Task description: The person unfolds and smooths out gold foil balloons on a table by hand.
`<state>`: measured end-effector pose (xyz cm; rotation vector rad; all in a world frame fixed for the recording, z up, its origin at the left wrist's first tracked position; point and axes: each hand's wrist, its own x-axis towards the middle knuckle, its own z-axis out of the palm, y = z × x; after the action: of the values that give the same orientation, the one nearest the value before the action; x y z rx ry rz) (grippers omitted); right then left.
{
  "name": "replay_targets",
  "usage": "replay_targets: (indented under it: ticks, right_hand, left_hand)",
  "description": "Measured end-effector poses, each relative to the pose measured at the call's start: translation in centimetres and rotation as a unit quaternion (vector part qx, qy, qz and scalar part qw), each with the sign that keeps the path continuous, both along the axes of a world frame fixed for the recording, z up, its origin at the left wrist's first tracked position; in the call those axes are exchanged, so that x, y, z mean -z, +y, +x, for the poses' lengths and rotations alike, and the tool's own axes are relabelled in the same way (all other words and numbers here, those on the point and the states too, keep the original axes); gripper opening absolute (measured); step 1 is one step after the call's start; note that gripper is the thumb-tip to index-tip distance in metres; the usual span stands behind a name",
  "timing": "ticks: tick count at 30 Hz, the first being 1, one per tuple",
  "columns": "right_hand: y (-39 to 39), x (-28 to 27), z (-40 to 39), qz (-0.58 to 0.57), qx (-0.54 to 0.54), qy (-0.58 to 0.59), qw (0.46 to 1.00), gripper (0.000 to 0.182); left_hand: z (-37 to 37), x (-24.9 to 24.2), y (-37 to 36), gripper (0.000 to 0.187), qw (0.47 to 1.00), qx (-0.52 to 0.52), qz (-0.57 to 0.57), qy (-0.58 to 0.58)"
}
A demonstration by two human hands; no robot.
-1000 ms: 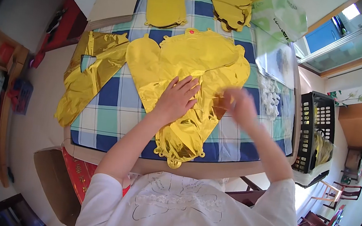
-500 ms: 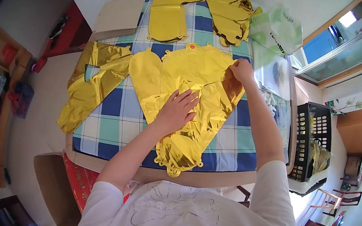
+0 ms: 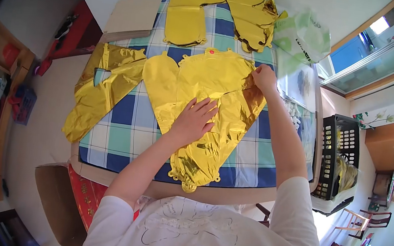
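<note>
A gold foil balloon (image 3: 208, 77), flat and uninflated, lies across the middle of the plaid tablecloth (image 3: 113, 132). My left hand (image 3: 195, 119) rests on its centre with fingers spread. At its upper right edge, my right hand (image 3: 264, 78) pinches the foil between thumb and fingertips. Creases run through the lower part, down to small tabs near the front edge of the table. To the left, a second gold foil piece (image 3: 95, 99) lies crumpled, its side meeting the balloon. More flat gold foil balloons (image 3: 185, 22) lie at the back.
Cardboard sheets (image 3: 131, 15) are stacked at the back left. A green and white plastic bag (image 3: 303, 35) and clear packets (image 3: 301, 87) lie along the right side. Beside the table stands a black crate (image 3: 337, 156); an open cardboard box (image 3: 57, 204) is on the floor at left.
The view has shifted slightly. My hands keep nearly the same places on the balloon, the left spread flat and the right pinching the edge.
</note>
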<state>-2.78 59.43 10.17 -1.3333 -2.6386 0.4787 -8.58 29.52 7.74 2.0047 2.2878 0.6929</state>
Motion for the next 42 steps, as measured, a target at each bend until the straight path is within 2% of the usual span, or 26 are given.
replay_targets:
  ticks: [5,6,7,8,11,12,13,15,18,22,25,31,32,35,38,41,42]
  right_hand:
    - [-1.3,-2.8,-0.8,-0.022,-0.02,-0.008,1.0,0.022]
    - [-1.4,-3.6,-0.8,-0.221,-0.043,0.123,0.967,0.022]
    - [-2.0,-4.9,-0.7,-0.406,-0.063,0.247,0.877,0.021]
    - [-2.6,-5.4,-0.6,-0.568,-0.078,0.356,0.738,0.021]
    - [-4.8,-4.2,-0.4,-0.392,-0.121,0.428,0.805,0.021]
    - [-3.9,-0.7,0.1,-0.029,-0.203,0.248,0.947,0.021]
    - [-5.3,0.7,0.4,0.091,-0.203,0.203,0.953,0.021]
    - [-7.8,1.0,1.0,0.153,-0.268,0.17,0.936,0.028]
    - [-9.8,1.4,1.0,0.099,-0.285,0.209,0.93,0.032]
    - [-11.7,0.1,1.2,0.079,-0.321,0.199,0.922,0.038]
    - [-11.7,1.3,1.6,0.114,-0.358,0.169,0.911,0.037]
    - [-11.8,1.2,1.3,0.126,-0.341,0.229,0.903,0.035]
    - [-11.8,0.8,1.2,0.087,-0.334,0.223,0.912,0.033]
    - [-10.9,1.8,0.7,0.131,-0.282,0.239,0.92,0.034]
    - [-10.9,2.2,0.7,0.156,-0.327,0.169,0.917,0.035]
    - [-11.0,1.1,0.8,0.129,-0.306,0.176,0.927,0.037]
    - [-11.3,0.5,0.9,0.135,-0.321,0.136,0.927,0.037]
  left_hand:
    - [0.0,0.0,-0.1,0.044,1.0,0.0,0.008,-0.001]
    - [0.0,-0.1,-0.1,0.044,1.0,-0.001,0.005,0.0]
    - [0.0,-0.1,-0.1,0.044,1.0,-0.001,0.003,0.002]
    - [0.0,-0.1,-0.1,0.044,1.0,-0.001,0.0,0.001]
    - [0.0,0.0,0.0,0.044,1.0,-0.003,-0.007,-0.008]
    - [0.1,0.0,-0.1,0.044,1.0,-0.002,-0.008,-0.007]
    - [0.0,0.0,-0.1,0.044,1.0,0.0,-0.007,-0.005]
    - [0.0,-0.1,0.1,0.044,1.0,0.001,-0.002,-0.002]
    - [0.1,-0.2,-0.1,0.043,1.0,0.001,0.004,-0.005]
    - [-0.1,0.0,-0.1,0.044,1.0,0.005,0.011,-0.008]
    - [0.1,0.0,0.0,0.044,1.0,0.006,0.004,-0.01]
    - [-0.1,0.3,-0.1,0.044,1.0,0.003,0.003,-0.001]
    - [-0.1,0.3,-0.1,0.044,1.0,0.004,0.005,0.0]
    - [-0.2,0.2,0.0,0.044,1.0,0.005,0.004,-0.005]
    - [0.1,0.2,-0.2,0.044,1.0,0.003,-0.002,-0.001]
    - [0.0,0.1,0.0,0.044,1.0,0.002,-0.008,-0.003]
    - [0.0,0.1,-0.1,0.044,1.0,0.002,-0.013,-0.008]
